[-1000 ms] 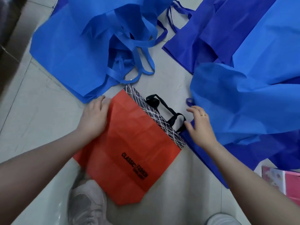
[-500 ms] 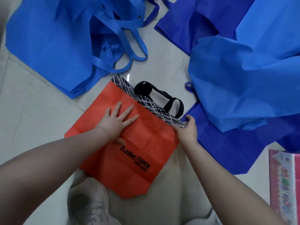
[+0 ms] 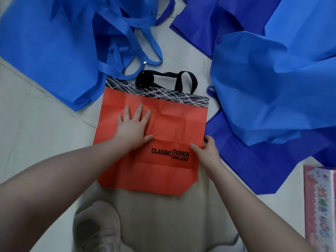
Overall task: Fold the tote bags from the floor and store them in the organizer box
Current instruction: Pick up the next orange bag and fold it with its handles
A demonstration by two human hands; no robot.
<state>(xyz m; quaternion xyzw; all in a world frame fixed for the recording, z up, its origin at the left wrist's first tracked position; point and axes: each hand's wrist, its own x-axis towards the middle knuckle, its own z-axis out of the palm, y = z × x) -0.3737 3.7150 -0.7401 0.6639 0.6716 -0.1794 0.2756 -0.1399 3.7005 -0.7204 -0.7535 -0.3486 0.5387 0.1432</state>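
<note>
- Since half a second ago the orange bag (image 3: 154, 135) has turned from a slant to sit nearly square to the person, mouth edge away from them, bottom edge toward them.
- Over the same time the left hand (image 3: 133, 127) has stayed flat on the bag's left half, while the right hand (image 3: 207, 151) has slid from the top right corner down the right edge to about the height of the print.
- Left hand: fingers straight and spread wide, palm pressing the cloth.
- Right hand: thumb on top of the cloth, fingers curled round the right edge, pinching it.
- The orange bag lies flat and closed on the pale floor (image 3: 36, 142), its near part over the person's beige trouser leg (image 3: 160, 215); nothing shows inside it.
- Its long axis runs from the person outward; the black handles (image 3: 167, 80) point away, beyond a black band with white lines (image 3: 158, 91).
- The print "CLASSIC FASHION" (image 3: 171, 154) reads upright from the person's side.
- A heap of light blue bags (image 3: 54, 48) lies at the far left, their straps just beside the black handles.
- More blue bags (image 3: 272, 88), light over dark, are piled at the right, touching the orange bag's right edge.
- A pink patterned box (image 3: 320, 206) shows at the right edge; its inside is out of view.
- A pale shoe (image 3: 96, 228) sits at the bottom.
</note>
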